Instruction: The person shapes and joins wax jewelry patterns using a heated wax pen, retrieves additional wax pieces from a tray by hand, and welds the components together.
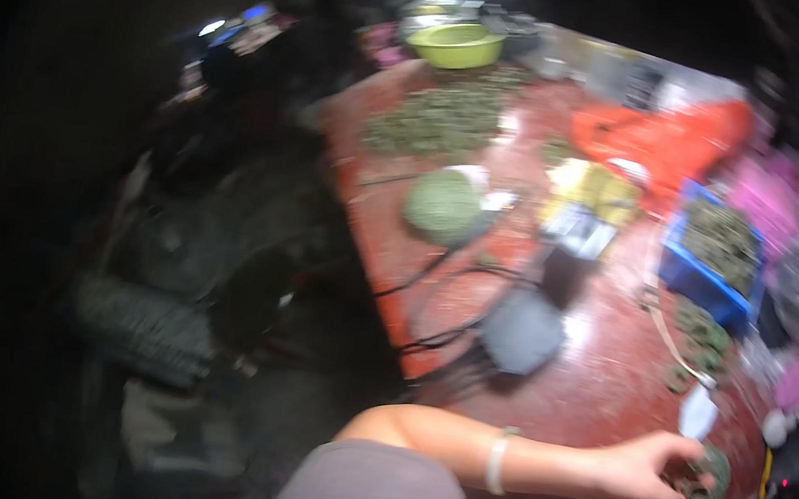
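My left hand (658, 472) reaches across the lower right of the red table from a bent left arm with a pale band on its wrist. Its fingers curl around the near side of a round dark green thing (714, 485), blurred, whose kind I cannot make out. Just beyond the fingers lies a pale flat tag-like piece (698, 414) at the end of a whitish cord (663, 333). Small green clumps (701, 335) lie farther up beside it. My right hand does not show.
A blue bin (706, 295) of greenish pieces stands on the right. A grey box (522, 331) with dark cables and a green ball (443, 206) sit mid-table. Farther back are a green heap (442, 119), a lime basin (456, 47) and an orange bag (671, 139).
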`<control>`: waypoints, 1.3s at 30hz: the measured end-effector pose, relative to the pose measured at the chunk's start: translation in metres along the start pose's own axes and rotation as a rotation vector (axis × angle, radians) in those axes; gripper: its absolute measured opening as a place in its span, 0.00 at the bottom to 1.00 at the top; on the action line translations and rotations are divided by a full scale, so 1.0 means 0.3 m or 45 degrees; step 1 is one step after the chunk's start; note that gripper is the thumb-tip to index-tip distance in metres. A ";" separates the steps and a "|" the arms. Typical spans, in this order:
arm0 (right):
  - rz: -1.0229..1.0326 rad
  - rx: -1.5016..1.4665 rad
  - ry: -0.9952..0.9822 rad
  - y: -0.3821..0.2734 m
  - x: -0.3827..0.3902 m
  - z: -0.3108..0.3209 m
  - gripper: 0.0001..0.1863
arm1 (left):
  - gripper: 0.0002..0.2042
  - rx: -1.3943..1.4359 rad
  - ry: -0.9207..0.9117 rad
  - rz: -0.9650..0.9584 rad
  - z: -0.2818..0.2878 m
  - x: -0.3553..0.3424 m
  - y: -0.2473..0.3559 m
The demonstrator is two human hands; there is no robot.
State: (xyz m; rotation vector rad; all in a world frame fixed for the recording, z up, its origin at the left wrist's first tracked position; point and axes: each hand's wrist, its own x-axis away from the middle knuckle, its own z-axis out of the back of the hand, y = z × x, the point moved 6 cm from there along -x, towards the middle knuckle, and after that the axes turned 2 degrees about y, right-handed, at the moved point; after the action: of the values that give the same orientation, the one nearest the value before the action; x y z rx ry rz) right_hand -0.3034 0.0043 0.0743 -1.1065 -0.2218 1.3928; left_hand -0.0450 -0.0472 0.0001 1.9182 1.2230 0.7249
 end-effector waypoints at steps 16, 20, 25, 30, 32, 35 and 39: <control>-0.420 -0.778 -0.553 -0.061 0.024 -0.178 0.16 | 0.19 0.070 0.120 0.251 0.028 0.022 0.017; -0.352 -0.747 -0.540 -0.067 0.045 -0.174 0.14 | 0.21 0.021 0.015 0.272 0.020 0.045 0.012; -0.347 -0.737 -0.457 -0.063 0.044 -0.175 0.11 | 0.19 0.208 0.047 0.312 0.003 0.038 0.023; -0.232 -0.736 -0.497 -0.073 0.031 -0.187 0.08 | 0.20 0.365 -0.032 0.385 -0.002 0.029 0.015; -0.238 -0.731 -0.490 -0.072 0.029 -0.188 0.07 | 0.20 0.293 0.045 0.432 -0.004 0.031 0.013; -0.287 -0.741 -0.479 -0.073 0.029 -0.177 0.07 | 0.20 0.268 0.063 0.486 0.002 0.036 0.002; -0.472 -0.843 -0.298 -0.074 0.057 -0.165 0.05 | 0.19 0.282 0.059 0.493 -0.010 0.032 0.006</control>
State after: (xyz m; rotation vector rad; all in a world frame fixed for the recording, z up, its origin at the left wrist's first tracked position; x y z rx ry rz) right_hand -0.2495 -0.0008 0.0567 -1.3413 -1.0622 1.1292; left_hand -0.0427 -0.0381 0.0040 2.3713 1.0014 0.8634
